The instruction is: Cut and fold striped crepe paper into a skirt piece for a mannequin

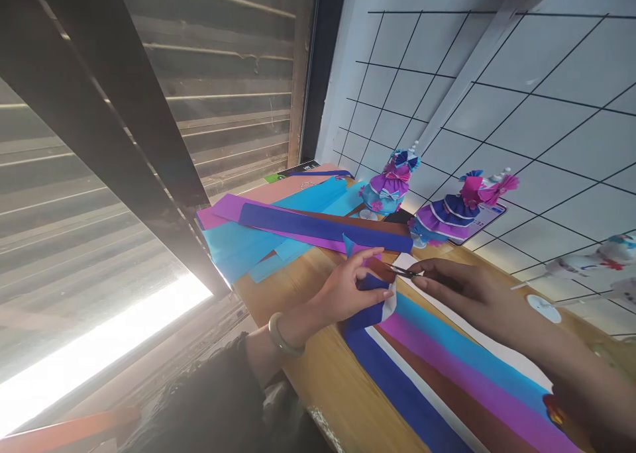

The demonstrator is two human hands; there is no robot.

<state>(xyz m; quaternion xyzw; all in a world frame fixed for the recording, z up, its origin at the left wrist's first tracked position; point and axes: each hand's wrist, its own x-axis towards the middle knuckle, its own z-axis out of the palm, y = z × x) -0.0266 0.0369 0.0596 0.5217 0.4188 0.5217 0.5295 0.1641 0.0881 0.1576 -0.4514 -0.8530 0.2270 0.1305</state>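
My left hand [345, 287], with a bangle [283, 335] on the wrist, pinches the folded end of several layered coloured paper strips [447, 373]. The strips are blue, white, brown, purple and turquoise and run from the hand toward the lower right. My right hand [454, 284] grips a slim, dark metal tool [405, 271] with a narrow tip; whether it is tweezers or small scissors I cannot tell. Its tip reaches the paper edge between my left thumb and fingers. A white strip [489, 327] lies on the table beneath my right forearm.
Beyond my hands, blue, purple and turquoise paper sheets [318, 226] overlap on the wooden table [308, 271]. Two tiered paper dress figures [390, 188] stand near the grid wall [551, 95], with a phone [489, 218] behind one. White round bases [544, 308] are at right.
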